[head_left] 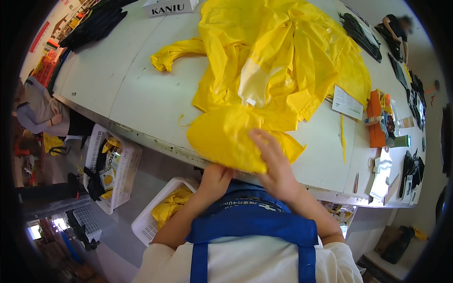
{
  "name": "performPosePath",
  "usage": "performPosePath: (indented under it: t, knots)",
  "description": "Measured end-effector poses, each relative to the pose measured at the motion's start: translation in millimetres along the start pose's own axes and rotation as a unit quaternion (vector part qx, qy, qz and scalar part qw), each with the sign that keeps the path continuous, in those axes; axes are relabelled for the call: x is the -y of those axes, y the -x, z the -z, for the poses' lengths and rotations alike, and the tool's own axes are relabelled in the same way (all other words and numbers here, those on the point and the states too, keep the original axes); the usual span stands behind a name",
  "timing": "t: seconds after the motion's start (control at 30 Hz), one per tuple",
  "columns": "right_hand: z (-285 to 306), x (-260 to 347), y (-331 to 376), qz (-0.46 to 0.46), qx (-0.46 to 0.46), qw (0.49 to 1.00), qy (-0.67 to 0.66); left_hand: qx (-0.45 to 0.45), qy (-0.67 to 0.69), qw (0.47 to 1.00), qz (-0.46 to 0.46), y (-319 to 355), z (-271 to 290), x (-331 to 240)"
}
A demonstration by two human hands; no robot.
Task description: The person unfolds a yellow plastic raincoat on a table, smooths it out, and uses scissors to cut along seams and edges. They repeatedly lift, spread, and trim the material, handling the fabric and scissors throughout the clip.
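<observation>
A yellow raincoat [306, 61] lies spread over the white table, one sleeve out to the left and its pale inner side showing in the middle. The coat's hood [219, 134] is at the near edge, in front of my body. My left hand [217, 180] is closed on the hood's near rim, its fingertips partly hidden under the fabric. Over the right side of the hood, my right hand [276, 165] has its fingers stretched out, somewhat blurred, resting on or just above the fabric.
To the right are a white printed sheet [348, 102], an orange box [376, 118] of small items, a green tin [402, 141] and scissors [356, 183]. White baskets [127, 174] stand below left. Black folded garments [94, 26] lie far left. Two other people are nearby.
</observation>
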State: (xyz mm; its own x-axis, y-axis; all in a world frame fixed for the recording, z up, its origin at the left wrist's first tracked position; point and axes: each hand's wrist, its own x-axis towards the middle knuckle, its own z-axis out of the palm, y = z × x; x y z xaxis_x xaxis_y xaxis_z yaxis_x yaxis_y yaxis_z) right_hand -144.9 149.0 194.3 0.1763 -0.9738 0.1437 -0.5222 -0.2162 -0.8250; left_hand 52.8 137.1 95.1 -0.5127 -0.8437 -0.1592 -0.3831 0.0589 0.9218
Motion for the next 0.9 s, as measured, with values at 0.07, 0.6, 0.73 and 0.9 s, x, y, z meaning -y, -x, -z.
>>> performPosePath:
  t: [0.07, 0.6, 0.73, 0.9]
  knots:
    - [-10, 3, 12, 0.068, 0.174, 0.981, -0.058, -0.013, 0.144, 0.989, 0.012, -39, -18, 37]
    - [-56, -224, -106, -0.170, 0.117, 0.899, 0.387, -0.043, 0.455, 0.880, 0.128, -47, -53, 61]
    - [-7, -198, -134, -0.183, 0.083, 0.979, 0.046, -0.048, 0.480, 0.870, 0.101, -68, -54, 62]
    - [-6, -123, -8, -0.181, -0.175, 0.899, -0.360, -0.043, 0.489, 0.868, 0.072, -72, -65, 52]
